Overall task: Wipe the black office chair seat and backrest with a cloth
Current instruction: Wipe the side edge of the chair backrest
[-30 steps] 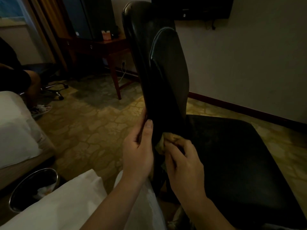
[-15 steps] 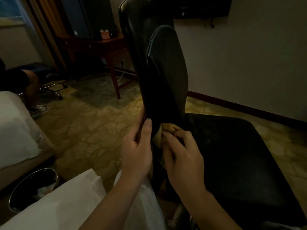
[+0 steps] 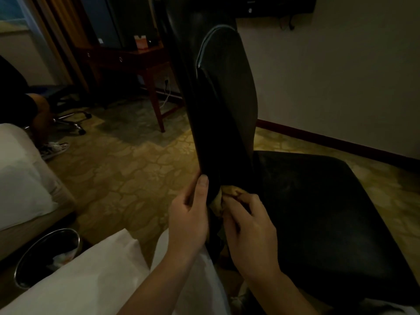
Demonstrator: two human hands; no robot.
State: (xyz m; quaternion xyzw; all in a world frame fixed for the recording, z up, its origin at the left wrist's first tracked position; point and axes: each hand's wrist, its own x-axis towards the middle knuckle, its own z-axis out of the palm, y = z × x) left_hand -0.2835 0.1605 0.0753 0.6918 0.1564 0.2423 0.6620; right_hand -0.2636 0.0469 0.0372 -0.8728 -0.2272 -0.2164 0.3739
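The black office chair stands side-on in front of me, its tall backrest point(image 3: 218, 92) rising up the middle and its seat point(image 3: 322, 205) spreading to the right. My left hand point(image 3: 189, 214) grips the near edge of the backrest low down, thumb on the front face. My right hand point(image 3: 247, 228) holds a bunched tan cloth point(image 3: 223, 196) and presses it against the bottom of the backrest, just above the seat joint. Part of the cloth is hidden under my fingers.
A metal waste bin point(image 3: 45, 255) sits at lower left beside a white bed point(image 3: 20, 178). A wooden desk point(image 3: 136, 60) stands behind the chair. Another person's leg point(image 3: 41, 123) and a second chair's base point(image 3: 70, 121) are at far left. The wall point(image 3: 341, 76) is close on the right.
Both hands stay low on the backrest. The cloth hand has shifted only slightly against the backrest base, and my view has tipped a little.
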